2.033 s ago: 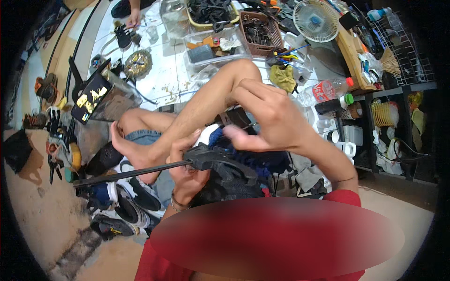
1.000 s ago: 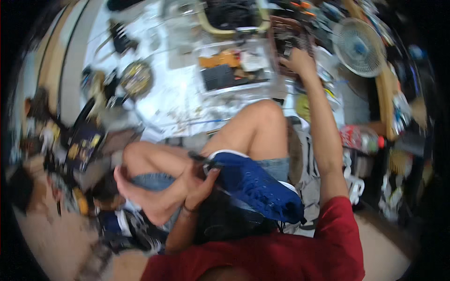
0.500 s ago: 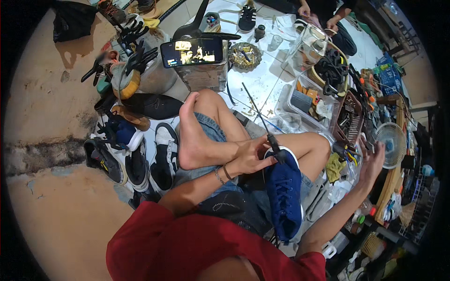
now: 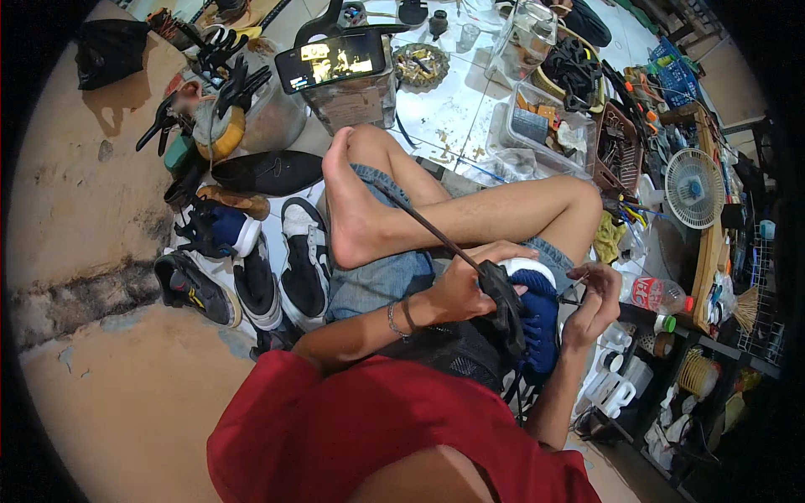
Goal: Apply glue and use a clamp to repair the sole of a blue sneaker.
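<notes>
A blue sneaker (image 4: 541,323) with a white sole edge rests across my lap, toe pointing away from me. My left hand (image 4: 470,281) grips its toe end, fingers over the white edge. Just right of the toe, my right hand (image 4: 597,303) has its fingers curled into a pinch; whatever is between them is too small to make out. A long dark rod with a black lump (image 4: 503,306) crosses in front of my left hand and hides part of the sneaker.
Several shoes (image 4: 303,260) stand to my left. Ahead are a phone (image 4: 331,63) showing a video, a dish of butts (image 4: 421,67) and a clear tool bin (image 4: 545,126). Rightward lie a brown basket (image 4: 619,138), a white fan (image 4: 694,189) and a plastic bottle (image 4: 658,295).
My right hand has come in from the far right to the sneaker's toe and its fingers have closed. The sneaker has shifted right and nearer me, with my left hand still on it. The view has moved.
</notes>
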Tool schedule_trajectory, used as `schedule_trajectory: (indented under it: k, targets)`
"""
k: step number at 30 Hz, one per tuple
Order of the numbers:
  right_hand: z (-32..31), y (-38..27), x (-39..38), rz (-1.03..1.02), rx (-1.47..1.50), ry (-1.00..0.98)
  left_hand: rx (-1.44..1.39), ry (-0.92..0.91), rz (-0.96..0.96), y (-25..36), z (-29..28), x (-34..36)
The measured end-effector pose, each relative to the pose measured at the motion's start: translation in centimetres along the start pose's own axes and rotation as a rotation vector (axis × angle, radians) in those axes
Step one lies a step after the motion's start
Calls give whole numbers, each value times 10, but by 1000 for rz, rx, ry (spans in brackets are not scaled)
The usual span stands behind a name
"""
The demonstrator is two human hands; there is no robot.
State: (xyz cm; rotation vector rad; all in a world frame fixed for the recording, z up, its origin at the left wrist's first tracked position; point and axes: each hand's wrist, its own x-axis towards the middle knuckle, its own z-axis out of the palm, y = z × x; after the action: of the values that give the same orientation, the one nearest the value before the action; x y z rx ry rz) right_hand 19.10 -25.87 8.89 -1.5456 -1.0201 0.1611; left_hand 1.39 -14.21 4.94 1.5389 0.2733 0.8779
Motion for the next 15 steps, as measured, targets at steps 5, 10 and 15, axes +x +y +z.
schedule_trajectory:
  k: [5,10,15]
  targets:
    - [-11,-11,-11,178,-291,-152,-59,57,-76,-1,2,-10]
    - [-8,-23,-13,62,-338,-93,-53,69,-50,0,10,-12]
    - [-6,-13,0,230,-98,-12,-110,92,-120,-2,13,-12]
